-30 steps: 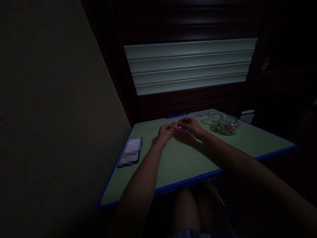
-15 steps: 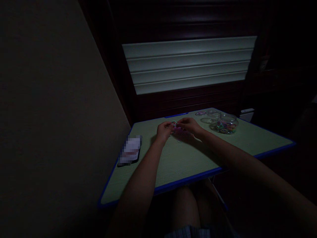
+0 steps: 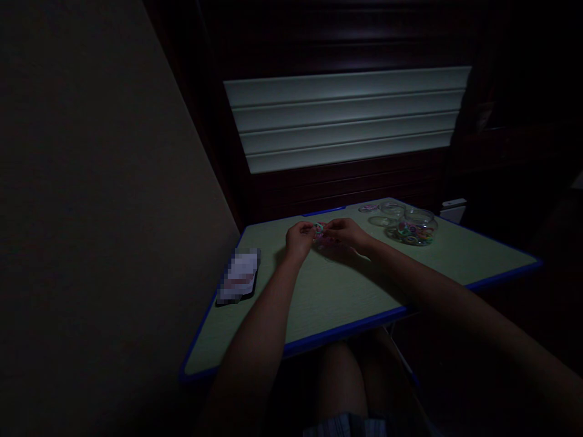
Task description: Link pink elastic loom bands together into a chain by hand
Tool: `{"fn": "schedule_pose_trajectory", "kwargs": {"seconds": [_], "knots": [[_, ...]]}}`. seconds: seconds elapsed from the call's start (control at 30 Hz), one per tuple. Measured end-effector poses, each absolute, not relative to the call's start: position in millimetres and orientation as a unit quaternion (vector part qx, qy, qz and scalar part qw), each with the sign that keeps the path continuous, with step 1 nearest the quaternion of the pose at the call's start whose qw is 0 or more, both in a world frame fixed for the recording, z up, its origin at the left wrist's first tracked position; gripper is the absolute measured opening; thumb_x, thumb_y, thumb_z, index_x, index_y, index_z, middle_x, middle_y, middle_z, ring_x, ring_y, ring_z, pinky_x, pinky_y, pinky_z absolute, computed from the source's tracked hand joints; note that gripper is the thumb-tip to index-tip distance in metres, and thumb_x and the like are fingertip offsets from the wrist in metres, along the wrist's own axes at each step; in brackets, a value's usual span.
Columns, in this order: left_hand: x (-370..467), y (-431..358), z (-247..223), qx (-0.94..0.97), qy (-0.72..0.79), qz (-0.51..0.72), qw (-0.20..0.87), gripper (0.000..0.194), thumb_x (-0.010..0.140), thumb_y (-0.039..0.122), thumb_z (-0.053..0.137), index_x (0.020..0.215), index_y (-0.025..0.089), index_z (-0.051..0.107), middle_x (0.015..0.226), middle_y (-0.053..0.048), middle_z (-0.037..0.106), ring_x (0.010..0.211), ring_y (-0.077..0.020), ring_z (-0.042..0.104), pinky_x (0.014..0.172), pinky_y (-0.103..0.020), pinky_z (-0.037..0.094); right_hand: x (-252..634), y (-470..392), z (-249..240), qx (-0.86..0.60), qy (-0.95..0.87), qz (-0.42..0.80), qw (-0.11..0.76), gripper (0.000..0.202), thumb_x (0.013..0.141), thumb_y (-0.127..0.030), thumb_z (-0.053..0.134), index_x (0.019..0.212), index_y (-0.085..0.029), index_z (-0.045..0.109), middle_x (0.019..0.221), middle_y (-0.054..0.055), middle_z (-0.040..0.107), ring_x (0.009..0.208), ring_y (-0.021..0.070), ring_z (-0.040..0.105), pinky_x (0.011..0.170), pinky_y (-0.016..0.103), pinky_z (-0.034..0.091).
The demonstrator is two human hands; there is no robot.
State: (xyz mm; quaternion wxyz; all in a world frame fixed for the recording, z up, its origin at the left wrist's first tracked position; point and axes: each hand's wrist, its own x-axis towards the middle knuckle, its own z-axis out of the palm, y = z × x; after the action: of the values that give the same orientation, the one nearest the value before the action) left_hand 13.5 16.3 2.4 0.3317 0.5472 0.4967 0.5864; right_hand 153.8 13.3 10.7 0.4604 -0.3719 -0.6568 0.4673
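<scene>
My left hand (image 3: 299, 238) and my right hand (image 3: 347, 233) are close together over the far middle of a pale green table (image 3: 346, 297). Between their fingertips is a small ring-shaped, light green item (image 3: 319, 228), pinched from both sides; its details are too small and dark to tell. Just below the fingers lies a pinkish, partly see-through bundle (image 3: 331, 244), partly hidden by my right hand. To the right stands a clear round jar (image 3: 419, 228) with many coloured rings in it.
Beside the jar are a clear lid (image 3: 381, 221), another clear container (image 3: 392, 209) and a small pinkish packet (image 3: 368, 208). A blurred-out phone-like object (image 3: 239, 277) lies at the table's left edge. A wall (image 3: 113, 212) rises on the left.
Both hands have shifted very slightly, and the light green item between the fingertips has turned a little. The jar and the phone-like object stay where they were.
</scene>
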Motion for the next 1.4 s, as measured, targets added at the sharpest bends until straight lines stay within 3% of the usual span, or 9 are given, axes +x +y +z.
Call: {"fn": "schedule_pose_trajectory", "kwargs": {"seconds": [0.37,0.67,0.93,1.2,1.4], "knots": [[9,29,-9,0.596,0.497,0.568,0.275,0.015,0.061,0.025,0.061,0.071,0.015,0.06,0.063,-0.001,0.059,0.059,-0.0126,0.057,0.057,-0.025,0.045,158,28,9,-0.395,-0.663,0.377,0.513,0.024,0.069,-0.032,0.057,0.076,-0.01,0.062,0.07,0.005,0.062,0.054,0.0075,0.049,0.053,0.02,0.04],[10,27,-10,0.605,0.484,0.563,0.288,0.012,0.061,0.024,0.06,0.07,0.016,0.06,0.061,-0.001,0.059,0.062,-0.0137,0.057,0.058,-0.025,0.045,155,21,7,-0.383,-0.701,0.411,0.439,0.028,0.07,-0.035,0.055,0.08,-0.009,0.063,0.063,0.001,0.059,0.051,0.0075,0.048,0.051,0.02,0.039],[10,26,-9,0.605,0.48,0.567,0.287,0.011,0.061,0.022,0.059,0.07,0.016,0.06,0.063,-0.001,0.06,0.064,-0.0144,0.058,0.059,-0.026,0.045,156,26,5,-0.396,-0.702,0.375,0.458,0.023,0.067,-0.032,0.059,0.075,-0.01,0.058,0.062,0.001,0.058,0.051,0.0081,0.05,0.05,0.02,0.039],[11,27,-9,0.6,0.485,0.564,0.294,0.015,0.06,0.026,0.063,0.069,0.016,0.06,0.063,-0.002,0.06,0.066,-0.0151,0.058,0.059,-0.026,0.045,157,30,3,-0.399,-0.769,0.198,0.459,0.017,0.072,-0.025,0.053,0.076,-0.011,0.061,0.072,0.005,0.064,0.064,0.0113,0.055,0.06,0.022,0.041],[9,27,-10,0.608,0.487,0.556,0.29,0.017,0.06,0.029,0.062,0.073,0.017,0.06,0.064,-0.002,0.061,0.066,-0.0146,0.058,0.058,-0.025,0.044,161,16,11,-0.41,-0.81,0.062,0.414,0.019,0.075,-0.022,0.049,0.085,-0.014,0.063,0.08,0.005,0.065,0.067,0.0118,0.056,0.062,0.021,0.039]]}}
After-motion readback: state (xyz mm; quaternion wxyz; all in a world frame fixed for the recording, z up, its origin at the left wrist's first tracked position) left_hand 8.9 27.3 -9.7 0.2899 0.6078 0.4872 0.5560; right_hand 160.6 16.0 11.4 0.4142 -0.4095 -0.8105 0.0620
